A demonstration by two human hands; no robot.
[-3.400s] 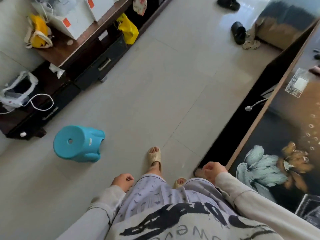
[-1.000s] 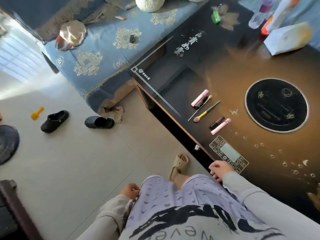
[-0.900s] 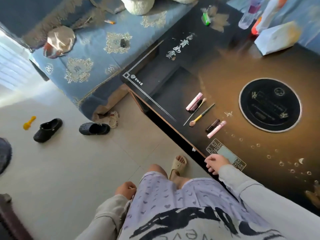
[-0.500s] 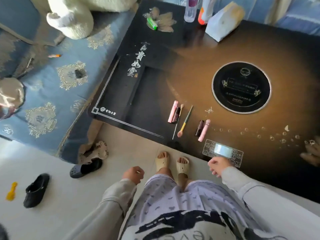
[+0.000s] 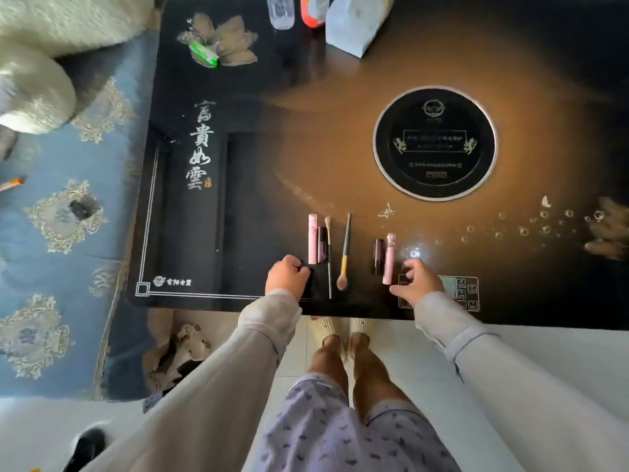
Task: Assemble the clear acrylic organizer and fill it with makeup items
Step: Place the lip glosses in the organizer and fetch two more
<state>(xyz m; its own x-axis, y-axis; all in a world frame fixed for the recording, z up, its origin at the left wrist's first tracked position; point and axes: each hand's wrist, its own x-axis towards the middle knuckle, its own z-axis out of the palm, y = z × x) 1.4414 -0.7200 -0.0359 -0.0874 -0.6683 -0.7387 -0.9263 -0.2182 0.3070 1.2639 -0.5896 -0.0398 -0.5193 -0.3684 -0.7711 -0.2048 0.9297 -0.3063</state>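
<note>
Black tabletop [image 5: 245, 216] now lies under both hands, raised from the person's sides. Left hand [image 5: 287, 275] curls, contents unclear; right hand [image 5: 417, 282] spreads empty beside the makeup row [image 5: 346, 240]. No organizer shows, so assembly looks unstarted.

left arm [image 5: 231, 379] and right arm [image 5: 510, 379] both reach forward and down, roughly parallel, nearly straight at the elbow, sleeved to the wrists. left grip [image 5: 287, 275]: knuckles up, fingers curled under into a loose fist, nothing visibly held, thumb not visible. right grip [image 5: 417, 284]: palm down, fingers [image 5: 413, 267] spread and relaxed, thumb [image 5: 396, 290] stuck out toward the left grip, holding nothing; both grips sit roughly level with each other.
</note>
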